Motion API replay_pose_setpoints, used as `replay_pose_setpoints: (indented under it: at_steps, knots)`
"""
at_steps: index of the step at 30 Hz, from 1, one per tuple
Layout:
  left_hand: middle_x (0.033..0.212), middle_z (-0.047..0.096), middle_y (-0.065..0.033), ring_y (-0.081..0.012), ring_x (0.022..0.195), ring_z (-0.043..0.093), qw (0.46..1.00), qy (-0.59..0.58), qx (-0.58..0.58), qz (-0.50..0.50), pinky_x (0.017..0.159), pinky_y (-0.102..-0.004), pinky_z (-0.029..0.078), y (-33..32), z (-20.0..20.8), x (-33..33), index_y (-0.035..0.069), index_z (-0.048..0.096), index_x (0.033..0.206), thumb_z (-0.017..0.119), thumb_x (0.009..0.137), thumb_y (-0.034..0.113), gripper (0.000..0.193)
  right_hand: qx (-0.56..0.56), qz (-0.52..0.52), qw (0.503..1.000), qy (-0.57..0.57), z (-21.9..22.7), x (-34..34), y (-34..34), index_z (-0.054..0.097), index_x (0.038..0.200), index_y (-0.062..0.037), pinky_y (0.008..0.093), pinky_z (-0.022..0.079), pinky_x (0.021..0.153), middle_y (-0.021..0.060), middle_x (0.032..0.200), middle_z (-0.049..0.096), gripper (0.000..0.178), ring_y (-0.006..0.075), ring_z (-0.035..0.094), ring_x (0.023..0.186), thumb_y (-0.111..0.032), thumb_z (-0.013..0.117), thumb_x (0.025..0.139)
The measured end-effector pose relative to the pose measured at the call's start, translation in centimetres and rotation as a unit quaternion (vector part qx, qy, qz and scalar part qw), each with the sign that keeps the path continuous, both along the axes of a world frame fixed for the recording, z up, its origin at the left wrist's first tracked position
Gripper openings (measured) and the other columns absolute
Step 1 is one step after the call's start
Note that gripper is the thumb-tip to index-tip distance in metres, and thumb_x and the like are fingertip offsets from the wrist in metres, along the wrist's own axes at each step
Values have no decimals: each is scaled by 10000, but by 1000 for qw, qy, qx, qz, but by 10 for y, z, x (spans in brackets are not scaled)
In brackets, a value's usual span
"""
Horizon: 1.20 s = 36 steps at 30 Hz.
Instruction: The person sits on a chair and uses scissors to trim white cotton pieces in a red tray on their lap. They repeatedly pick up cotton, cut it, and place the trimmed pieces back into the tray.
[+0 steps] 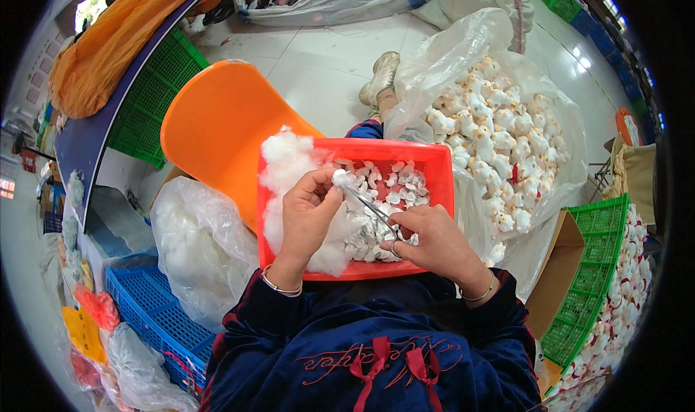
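Observation:
My left hand point(307, 211) pinches a small white fabric piece point(339, 178) between thumb and fingertips, above the red basin point(443, 195). A slim metal tool with finger rings, scissors or a clamp point(371, 208), is in my right hand point(434, 240), and its tip reaches the white piece. Whether its jaws are apart cannot be made out. Below my hands the basin holds many small white pieces point(405, 187). White fiber stuffing point(289, 158) is heaped along the basin's left side.
An orange chair point(217, 133) stands at the left, beside a clear bag of stuffing point(199, 231) and a blue crate point(156, 310). At right, a large plastic bag holds many white stuffed figures point(499, 129). Beyond it are a cardboard box point(557, 267) and a green crate point(590, 267).

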State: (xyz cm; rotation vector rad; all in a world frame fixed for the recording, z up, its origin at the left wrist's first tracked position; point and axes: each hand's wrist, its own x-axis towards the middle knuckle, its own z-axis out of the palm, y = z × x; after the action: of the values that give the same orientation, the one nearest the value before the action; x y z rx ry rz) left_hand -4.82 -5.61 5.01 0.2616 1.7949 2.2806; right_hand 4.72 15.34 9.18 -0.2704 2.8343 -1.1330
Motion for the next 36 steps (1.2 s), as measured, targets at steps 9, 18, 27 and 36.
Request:
replay_pose_setpoints:
  at_steps: [9, 18, 27, 36]
  knots:
    - [898, 689, -22, -49, 769, 612, 1000, -18, -13, -18, 696, -200, 498, 6, -4, 5, -25, 673, 1095, 628, 940, -15, 161, -100, -54, 992, -57, -8, 1, -20, 703, 930, -27, 416, 490, 644, 126, 692, 632, 305, 303, 639, 650, -308, 771, 834]
    - [936, 707, -50, -77, 750, 616, 987, -137, 75, -37, 712, -224, 515, -10, -4, -8, -11, 678, 1099, 623, 943, 24, 169, 69, -28, 997, 37, 6, 10, 18, 644, 1189, -52, 432, 431, 942, 137, 1127, 609, 595, 346, 535, 1119, -366, 834, 720]
    - [1024, 724, -70, -58, 774, 600, 980, -167, 91, -58, 704, -213, 503, -7, 1, -5, 2, 655, 1130, 591, 964, 47, 183, 54, -7, 998, -18, 0, 8, 6, 685, 1134, -95, 430, 437, 817, 64, 945, 660, 475, 279, 617, 955, -343, 826, 754]
    - [1090, 736, -111, -68, 790, 612, 993, -100, 42, -48, 706, -216, 503, -6, -3, -4, -9, 651, 1140, 583, 966, 25, 190, -18, -17, 999, 34, -1, 12, 10, 712, 1032, -88, 392, 445, 675, 43, 756, 651, 351, 251, 649, 762, -298, 817, 772]
